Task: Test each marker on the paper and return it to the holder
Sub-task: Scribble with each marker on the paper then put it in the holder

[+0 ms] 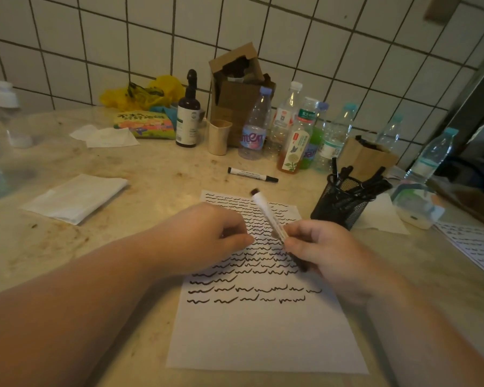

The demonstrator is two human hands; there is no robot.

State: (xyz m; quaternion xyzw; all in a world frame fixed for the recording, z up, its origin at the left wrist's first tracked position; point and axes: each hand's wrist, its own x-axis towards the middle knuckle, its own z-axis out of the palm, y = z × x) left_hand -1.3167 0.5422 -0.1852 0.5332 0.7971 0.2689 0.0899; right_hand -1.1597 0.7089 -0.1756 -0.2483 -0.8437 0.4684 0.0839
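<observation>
A white sheet of paper (263, 336) lies on the counter, its upper half filled with rows of black squiggles. My right hand (324, 252) grips a white marker (266, 212) above the sheet, its far end pointing away from me. My left hand (210, 236) hovers just left of the marker with its fingers curled; what they hold is hidden. A second white marker (252, 174) with a black cap lies on the counter beyond the paper. A black mesh holder (344, 205) with several black markers stands to the right of the sheet.
Plastic bottles (256, 127), a dark pump bottle (188, 113), a beige cup (219, 136) and a cardboard box (238, 88) line the tiled wall. Folded tissue (76, 199) lies at the left. Another scribbled sheet (475, 247) sits at the right edge.
</observation>
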